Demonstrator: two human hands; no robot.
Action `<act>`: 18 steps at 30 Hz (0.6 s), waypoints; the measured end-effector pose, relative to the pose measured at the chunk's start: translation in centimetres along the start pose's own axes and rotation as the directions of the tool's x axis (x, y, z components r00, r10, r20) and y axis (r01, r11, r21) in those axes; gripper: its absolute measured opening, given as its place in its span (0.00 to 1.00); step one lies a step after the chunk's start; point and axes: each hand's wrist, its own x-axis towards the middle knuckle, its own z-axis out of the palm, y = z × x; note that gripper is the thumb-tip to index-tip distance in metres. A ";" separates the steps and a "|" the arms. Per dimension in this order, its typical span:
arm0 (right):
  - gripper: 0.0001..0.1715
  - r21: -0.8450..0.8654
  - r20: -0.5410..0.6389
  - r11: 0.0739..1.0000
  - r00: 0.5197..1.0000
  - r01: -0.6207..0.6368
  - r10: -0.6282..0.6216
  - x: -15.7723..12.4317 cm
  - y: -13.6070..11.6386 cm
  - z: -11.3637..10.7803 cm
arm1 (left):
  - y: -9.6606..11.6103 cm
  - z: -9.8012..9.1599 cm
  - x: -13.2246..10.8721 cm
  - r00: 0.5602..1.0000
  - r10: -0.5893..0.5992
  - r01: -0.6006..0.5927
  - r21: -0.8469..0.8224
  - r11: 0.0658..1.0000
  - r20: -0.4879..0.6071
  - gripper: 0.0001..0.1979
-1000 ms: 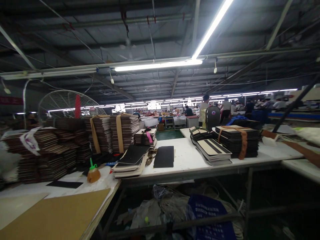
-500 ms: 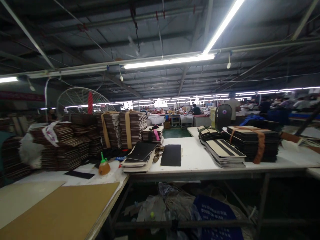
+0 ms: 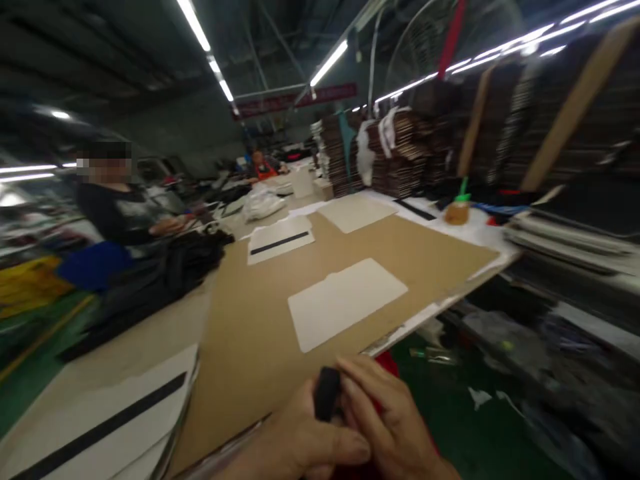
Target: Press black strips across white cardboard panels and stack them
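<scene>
Low in the view, my left hand (image 3: 300, 433) and my right hand (image 3: 385, 417) meet at the near edge of the table, fingers closed around a small black strip-like piece (image 3: 327, 392). Its lower part is hidden by my fingers and thumb. Just beyond my hands, a pale rounded-corner panel (image 3: 347, 303) lies flat on the brown board (image 3: 250, 353). Farther back rests a pale panel with a black strip (image 3: 281, 241) across it. A third pale sheet (image 3: 357, 210) lies at the board's far side.
At left, pale panels with a black strip (image 3: 95, 427) are stacked, beyond them dark cloth (image 3: 165, 273). A person (image 3: 110, 207) works farther left. An orange glue bottle with green nozzle (image 3: 457, 210) stands at the back right, near stacked boards (image 3: 575, 240).
My view has swung left and down to the brown board. Both my hands have come into view with the black piece. Pale panels now show on the board.
</scene>
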 end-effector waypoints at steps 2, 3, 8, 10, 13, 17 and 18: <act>0.16 0.025 -0.015 1.000 1.000 -0.014 0.014 -0.1 1.2 -0.1 | -0.5 -0.9 -0.7 0.995 -0.020 0.008 -0.114 0.994 -0.100 0.20; 0.16 0.020 -0.010 1.000 1.000 0.004 -0.004 -0.1 1.4 -0.3 | -0.7 -1.0 -0.7 0.993 -0.017 -0.004 -0.169 0.986 -0.119 0.21; 0.14 -0.027 0.090 0.993 0.989 0.117 -0.115 -0.2 1.1 -0.6 | -2.0 -0.9 -0.4 0.992 0.050 -0.084 -0.317 0.945 -0.112 0.20; 0.12 -0.055 0.095 0.990 0.988 0.129 -0.123 -0.1 0.9 -0.2 | -2.5 -1.0 -0.5 0.992 0.052 -0.089 -0.337 0.937 -0.117 0.19; 0.11 -0.088 0.090 0.986 0.987 0.139 -0.131 0.0 0.8 0.1 | -3.1 -1.4 -0.6 0.988 0.047 -0.099 -0.377 0.921 -0.144 0.19; 0.12 -0.103 0.074 0.982 0.985 0.160 -0.153 -0.2 0.7 -0.1 | -3.4 -1.5 -0.6 0.987 0.055 -0.117 -0.446 0.887 -0.149 0.22; 0.12 -0.098 0.073 0.982 0.985 0.160 -0.153 -0.2 0.6 -0.1 | -3.5 -1.5 -0.6 0.988 0.061 -0.120 -0.456 0.882 -0.141 0.22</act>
